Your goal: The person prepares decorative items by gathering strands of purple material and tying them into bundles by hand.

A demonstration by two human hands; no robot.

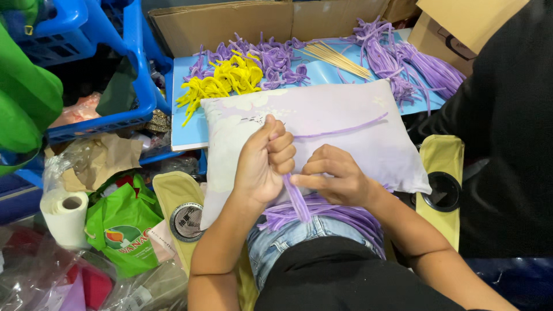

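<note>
A pale lilac pillow (351, 112) lies across my lap. My left hand (262, 161) is closed in a fist around a bundle of purple pipe cleaners (298, 200) above the pillow's near edge. Close beside it, my right hand (334, 175) pinches the same bundle. One purple strand (345, 129) trails from my left fist across the pillow toward the right. More purple pipe cleaners (340, 216) lie bunched on my lap under my right wrist.
On the blue board (184, 124) behind the pillow lie yellow twisted pieces (222, 80), purple twisted pieces (271, 57), thin wooden sticks (337, 57) and long purple pipe cleaners (415, 66). Blue crates (124, 69), a paper roll (66, 216) and a green bag (124, 227) crowd the left. A person in black (507, 126) sits right.
</note>
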